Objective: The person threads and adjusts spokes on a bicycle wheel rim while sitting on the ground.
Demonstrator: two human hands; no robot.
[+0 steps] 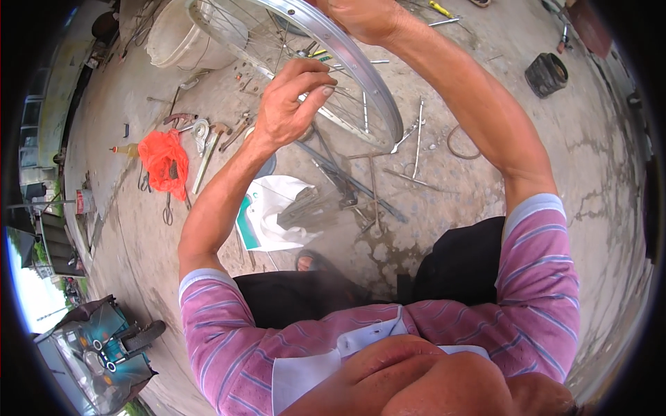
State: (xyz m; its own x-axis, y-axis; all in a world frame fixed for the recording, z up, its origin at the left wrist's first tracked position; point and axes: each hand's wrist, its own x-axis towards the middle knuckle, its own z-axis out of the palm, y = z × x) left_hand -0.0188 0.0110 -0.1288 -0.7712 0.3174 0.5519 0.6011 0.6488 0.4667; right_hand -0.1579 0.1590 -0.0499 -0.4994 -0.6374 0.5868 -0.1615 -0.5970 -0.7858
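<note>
While our left hand [288, 104] is pinching a thin wire spoke between thumb and fingertips near the centre top of the frame, our right hand [361, 17] is gripping the rim at the upper edge. Both are holding the shiny silver metal bicycle wheel rim [378, 87] up above the concrete ground [555, 159]. Below the rim we are seeing loose metal rods and spokes [416, 139] lying scattered, and a white plastic bag [267, 215] just under our left forearm. Further left, a crumpled orange-red plastic bag [164, 163] is lying among hand tools. In the upper left a white plastic bucket [177, 41] is standing, and in the upper right, well apart, a small black ribbed cylinder [547, 74].
</note>
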